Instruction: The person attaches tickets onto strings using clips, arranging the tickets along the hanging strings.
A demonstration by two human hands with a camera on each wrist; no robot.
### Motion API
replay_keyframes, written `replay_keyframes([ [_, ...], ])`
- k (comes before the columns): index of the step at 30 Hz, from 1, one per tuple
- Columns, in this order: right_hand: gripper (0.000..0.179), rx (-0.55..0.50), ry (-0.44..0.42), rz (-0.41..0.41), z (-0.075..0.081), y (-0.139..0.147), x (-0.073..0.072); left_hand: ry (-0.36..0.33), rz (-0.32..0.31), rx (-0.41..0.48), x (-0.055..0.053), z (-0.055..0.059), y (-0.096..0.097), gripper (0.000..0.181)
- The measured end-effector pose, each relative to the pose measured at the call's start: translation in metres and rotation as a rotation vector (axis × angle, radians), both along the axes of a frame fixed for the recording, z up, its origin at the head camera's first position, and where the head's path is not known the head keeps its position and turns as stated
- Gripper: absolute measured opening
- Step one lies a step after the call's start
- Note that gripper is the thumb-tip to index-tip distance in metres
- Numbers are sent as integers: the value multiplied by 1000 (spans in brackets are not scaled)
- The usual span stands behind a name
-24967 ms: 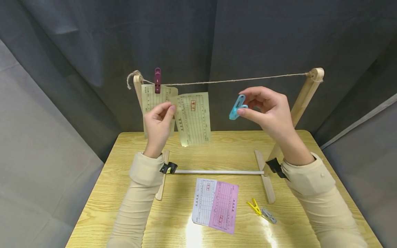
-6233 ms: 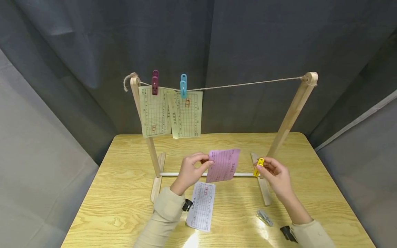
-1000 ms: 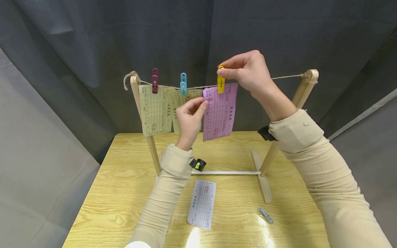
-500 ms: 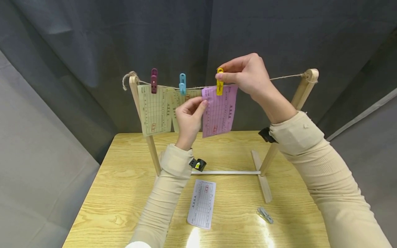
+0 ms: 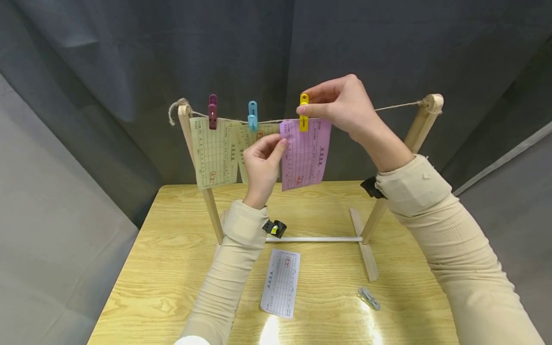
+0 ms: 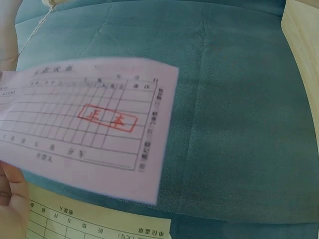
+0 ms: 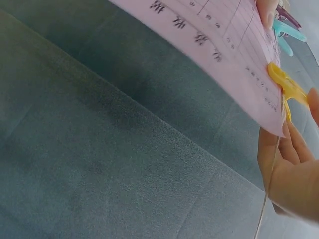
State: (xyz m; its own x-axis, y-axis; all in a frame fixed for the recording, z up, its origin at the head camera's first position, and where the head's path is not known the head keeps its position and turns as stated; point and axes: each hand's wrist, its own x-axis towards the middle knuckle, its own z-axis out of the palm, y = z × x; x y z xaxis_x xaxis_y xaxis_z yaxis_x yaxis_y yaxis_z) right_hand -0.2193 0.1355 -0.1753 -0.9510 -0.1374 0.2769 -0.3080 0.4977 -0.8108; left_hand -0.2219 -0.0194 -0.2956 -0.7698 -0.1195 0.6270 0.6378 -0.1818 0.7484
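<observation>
Your left hand (image 5: 262, 162) pinched the pink slip (image 5: 306, 154) at its left edge | your right hand (image 5: 346, 106) pinched the yellow clip (image 5: 304, 123) | slip hung at the string (image 5: 388, 107), centre-far | likely light, creasable — edges suited gripping

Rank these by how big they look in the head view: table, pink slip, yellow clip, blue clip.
1. Table
2. Pink slip
Then yellow clip and blue clip: too alike to rank, yellow partly covered.
</observation>
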Motion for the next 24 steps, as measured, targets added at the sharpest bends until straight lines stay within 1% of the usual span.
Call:
replay_keyframes([
  [4,40,17,11,9,0,2,2,1,-6,-1,0,0,0,13],
  [9,44,7,51,14,1,4,4,-14,5,-3,0,0,0,13],
  [18,39,-51,124,18,-2,10,10,-49,10,-25,1,-2,0,14],
  [24,37,-65,133,5,-3,14,17,-52,18,-30,4,-4,-1,15],
])
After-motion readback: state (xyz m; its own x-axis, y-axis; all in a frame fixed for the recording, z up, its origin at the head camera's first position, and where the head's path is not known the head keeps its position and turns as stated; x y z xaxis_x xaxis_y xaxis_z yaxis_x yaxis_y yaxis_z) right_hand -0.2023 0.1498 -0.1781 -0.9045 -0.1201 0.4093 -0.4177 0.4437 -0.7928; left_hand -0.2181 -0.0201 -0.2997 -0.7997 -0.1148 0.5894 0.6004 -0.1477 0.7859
